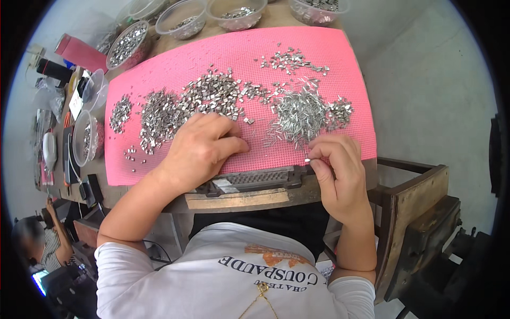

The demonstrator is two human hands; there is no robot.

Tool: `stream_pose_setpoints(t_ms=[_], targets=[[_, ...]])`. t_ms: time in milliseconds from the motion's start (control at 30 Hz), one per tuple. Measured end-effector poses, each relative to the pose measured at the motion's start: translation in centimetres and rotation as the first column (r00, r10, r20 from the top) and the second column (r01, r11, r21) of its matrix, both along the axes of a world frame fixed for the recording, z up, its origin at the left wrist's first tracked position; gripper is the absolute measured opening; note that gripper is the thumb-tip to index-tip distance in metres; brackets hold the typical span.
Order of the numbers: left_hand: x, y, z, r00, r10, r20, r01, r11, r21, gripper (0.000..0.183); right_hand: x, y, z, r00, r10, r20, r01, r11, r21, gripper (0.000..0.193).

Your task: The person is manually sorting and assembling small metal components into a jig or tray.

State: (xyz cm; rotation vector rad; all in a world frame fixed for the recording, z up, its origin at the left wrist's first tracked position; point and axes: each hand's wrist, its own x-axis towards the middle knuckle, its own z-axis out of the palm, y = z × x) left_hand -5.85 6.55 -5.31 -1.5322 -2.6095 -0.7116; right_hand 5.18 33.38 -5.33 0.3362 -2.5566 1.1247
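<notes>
A pink textured mat bears several heaps of small silvery metal pieces. My left hand rests on the mat with its fingers curled under, at the near edge of a heap of small metal blocks; what its fingers hold, if anything, is hidden. My right hand pinches a small shiny metal piece between thumb and fingers, just below a pile of thin metal pins. A dark ridged tray lies along the mat's near edge, between my forearms.
Clear plastic bowls of metal pieces line the far edge, with more bowls at the left. A pink cylinder stands far left. A wooden stand is at the right. Another person sits at lower left.
</notes>
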Motion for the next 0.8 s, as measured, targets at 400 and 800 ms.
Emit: stream_pose_setpoints(t_ms=[400, 800], targets=[[3.4, -0.4, 0.7, 0.892, 0.367, 0.262, -0.395, 0.917, 0.06, 0.01, 2.7, -1.6, -1.2, 0.995, -0.08, 0.053, 0.083, 0.994, -0.072, 0.009], [3.9, 1.4, -1.8, 0.916, 0.384, 0.116, -0.394, 0.915, 0.084, 0.011, 3.3, -3.1, -3.3, 0.998, -0.059, 0.013, 0.059, 0.998, -0.014, 0.013]])
